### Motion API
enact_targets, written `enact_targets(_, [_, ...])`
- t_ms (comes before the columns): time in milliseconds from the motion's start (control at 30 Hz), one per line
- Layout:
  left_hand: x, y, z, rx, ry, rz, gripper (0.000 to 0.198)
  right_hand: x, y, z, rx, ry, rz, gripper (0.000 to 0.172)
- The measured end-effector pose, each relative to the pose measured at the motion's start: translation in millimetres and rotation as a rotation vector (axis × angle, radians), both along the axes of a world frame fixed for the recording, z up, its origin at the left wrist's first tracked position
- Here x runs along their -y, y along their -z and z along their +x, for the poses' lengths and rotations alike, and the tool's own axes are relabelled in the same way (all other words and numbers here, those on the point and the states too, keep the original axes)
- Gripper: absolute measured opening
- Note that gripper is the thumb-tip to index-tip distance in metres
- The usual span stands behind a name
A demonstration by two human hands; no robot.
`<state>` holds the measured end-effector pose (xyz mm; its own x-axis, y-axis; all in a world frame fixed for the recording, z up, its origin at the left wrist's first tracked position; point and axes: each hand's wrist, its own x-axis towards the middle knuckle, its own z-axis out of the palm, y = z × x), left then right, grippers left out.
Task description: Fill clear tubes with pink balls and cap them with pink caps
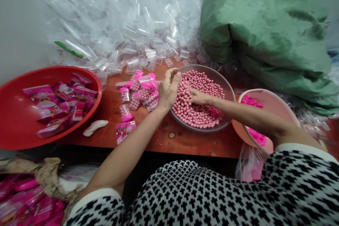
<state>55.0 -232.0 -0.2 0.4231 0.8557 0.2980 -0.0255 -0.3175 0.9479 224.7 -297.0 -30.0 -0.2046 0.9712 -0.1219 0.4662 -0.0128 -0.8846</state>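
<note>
My left hand (169, 89) is at the left rim of a grey bowl (231, 93), its fingers curled toward the thumb. Whatever it may hold is hidden or too clear to make out. Inside the bowl lie many small pink balls (203, 118). My right hand (200, 97) reaches in from the right, its fingers apart and touching the balls, the tips partly sunk among them. A bright pink piece (215, 112) lies on the balls near my right wrist. Left of my left hand is a heap of clear jars (144, 92) with pink caps, filled with pink balls.
A red basin (16, 141) of pink packets (63, 95) stands left. Near it lie a white crumpled piece (95, 127) and a printed pink card (125, 130). Clear plastic containers (150, 17) pile up behind. A green sack (270, 31) and a pink basin (280, 107) are right.
</note>
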Motion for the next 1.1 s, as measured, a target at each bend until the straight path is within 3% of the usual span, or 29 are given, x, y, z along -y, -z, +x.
enact_targets(100, [4.4, -8.8, -2.6, -0.168, -0.075, 0.109, 0.013, 10.2, -12.5, -4.4, -0.323, 0.234, -0.133, 0.075])
enact_targets(200, [7.8, -20.7, -5.1, -0.466, 0.111, 0.193, 0.007, 16.7, -20.3, -9.7, -0.572, 0.318, -0.17, 0.075])
enact_targets(300, [5.7, -28.9, -5.0, -0.638, 0.293, 0.216, 0.011, 18.6, -19.9, -10.3, -0.604, 0.384, -0.156, 0.078])
enact_targets(400, [0.5, -30.3, -1.6, -0.7, 0.336, 0.235, 0.022, 19.2, -15.9, -9.8, -0.581, 0.424, -0.131, 0.076])
enact_targets(533, [-2.1, -21.9, 6.1, -0.655, 0.334, 0.169, 0.031, 21.2, -14.0, -11.3, -0.585, 0.446, -0.119, 0.078])
enact_targets(667, [-0.7, -7.1, 13.9, -0.495, 0.34, 0.071, 0.034, 24.1, -19.8, -7.8, -0.487, 0.419, -0.139, 0.092])
enact_targets(867, [-3.7, -0.2, 16.9, -0.259, 0.358, -0.059, 0.031, 25.4, -25.6, 1.9, -0.163, 0.39, 0.085, 0.11])
enact_targets(967, [-5.2, -3.1, 15.3, -0.241, 0.436, -0.116, 0.027, 26.2, -24.3, 2.7, -0.078, 0.362, 0.212, 0.102])
enact_targets(1100, [-5.9, -4.0, 14.5, -0.263, 0.43, -0.119, 0.013, 31.0, -28.0, 7.3, -0.005, 0.3, 0.359, 0.073])
